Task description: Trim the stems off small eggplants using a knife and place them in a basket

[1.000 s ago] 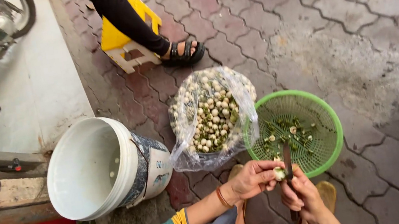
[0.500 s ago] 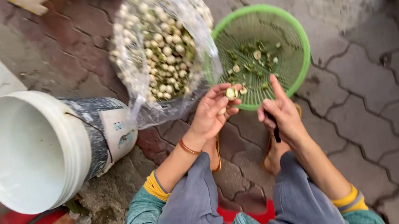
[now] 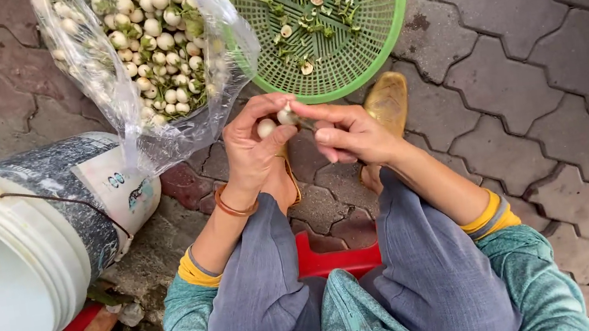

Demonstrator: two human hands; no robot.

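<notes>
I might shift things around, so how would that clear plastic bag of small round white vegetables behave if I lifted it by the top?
The clear plastic bag looks thin and crinkled, so it would probably sag and go floppy. It seems well filled, so likely heavy for its size. Its mouth looks open, and the small round white vegetables could roll out.

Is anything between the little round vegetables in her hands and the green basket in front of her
Nothing visible blocks the way. The left hand holds two small pale round vegetables, with the right hand touching one. The green basket sits just beyond the fingertips, open on top. The clear bag lies to the left, off that line.
</notes>
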